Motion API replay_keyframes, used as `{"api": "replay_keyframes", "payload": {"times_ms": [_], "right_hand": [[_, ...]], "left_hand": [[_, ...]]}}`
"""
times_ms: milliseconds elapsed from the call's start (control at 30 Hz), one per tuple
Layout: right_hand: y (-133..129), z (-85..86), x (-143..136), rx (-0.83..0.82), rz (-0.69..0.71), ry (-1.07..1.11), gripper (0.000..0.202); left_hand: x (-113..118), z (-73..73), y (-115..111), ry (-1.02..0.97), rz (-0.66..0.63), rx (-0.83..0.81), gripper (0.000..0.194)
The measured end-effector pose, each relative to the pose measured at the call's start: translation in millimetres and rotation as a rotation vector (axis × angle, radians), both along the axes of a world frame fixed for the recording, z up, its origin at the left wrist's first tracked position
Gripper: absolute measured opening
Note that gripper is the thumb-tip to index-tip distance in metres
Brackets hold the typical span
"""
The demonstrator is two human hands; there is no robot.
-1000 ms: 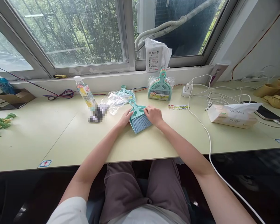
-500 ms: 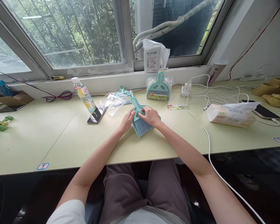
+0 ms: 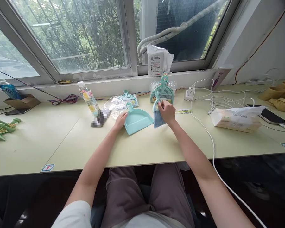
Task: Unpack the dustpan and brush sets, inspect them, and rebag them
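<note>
A turquoise dustpan (image 3: 139,120) lies on the table in front of me, its handle pointing away toward the window. My left hand (image 3: 121,121) grips its left edge near the handle. To the right of the pan, my right hand (image 3: 166,111) is closed around a small hand brush (image 3: 158,118) with grey-blue bristles, tilted, bristles downward. Brush and dustpan are apart. Behind them stand several packaged dustpan sets (image 3: 165,90) in clear wrap. Another packaged set (image 3: 129,98) lies to their left beside crumpled clear plastic (image 3: 116,107).
A drink bottle (image 3: 88,98) and a blurred-out object (image 3: 100,118) are at left. On the right are a tissue pack (image 3: 236,119), a charger (image 3: 189,93) with a white cable and a dark phone (image 3: 273,114). A printed card strip (image 3: 183,111) lies behind my right hand.
The brush has come away from the dustpan. My right hand has lifted it to the right, while my left hand keeps the pan, now bare, slightly further left.
</note>
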State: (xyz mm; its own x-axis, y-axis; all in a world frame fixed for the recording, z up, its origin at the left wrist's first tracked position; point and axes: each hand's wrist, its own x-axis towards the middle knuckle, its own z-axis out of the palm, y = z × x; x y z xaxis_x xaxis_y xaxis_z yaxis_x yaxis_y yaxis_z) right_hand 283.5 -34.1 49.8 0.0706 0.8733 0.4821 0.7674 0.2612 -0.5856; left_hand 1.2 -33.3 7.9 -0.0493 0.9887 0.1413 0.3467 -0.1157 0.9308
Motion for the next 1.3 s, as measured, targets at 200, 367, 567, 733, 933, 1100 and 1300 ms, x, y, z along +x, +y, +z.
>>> {"api": "replay_keyframes", "payload": {"times_ms": [200, 367, 567, 733, 933, 1100, 1300], "right_hand": [[24, -33.0, 23, -0.15, -0.113, -0.405, 0.036], [33, -43.8, 28, -0.209, -0.066, -0.455, 0.031], [33, -40.6, 28, -0.262, -0.086, -0.462, 0.036], [35, -39.3, 28, -0.355, -0.117, -0.422, 0.045], [35, -37.5, 28, -0.415, -0.102, -0.35, 0.043], [34, -37.9, 28, -0.433, -0.089, -0.316, 0.03], [37, -33.7, 31, -0.319, -0.098, -0.161, 0.03]], "left_hand": [[-16, -8.5, 10, 0.369, 0.136, 0.044, 0.03], [-16, -9.0, 9, 0.514, 0.173, 0.015, 0.039], [-18, -3.6, 5, 0.596, 0.268, 0.026, 0.037], [-14, -0.4, 3, 0.667, 0.283, 0.009, 0.037], [1, 0.9, -5, 0.794, 0.19, 0.03, 0.039], [10, 2.0, -11, 0.873, 0.127, 0.043, 0.034], [22, 1.1, -17, 0.876, 0.065, 0.082, 0.034]]}}
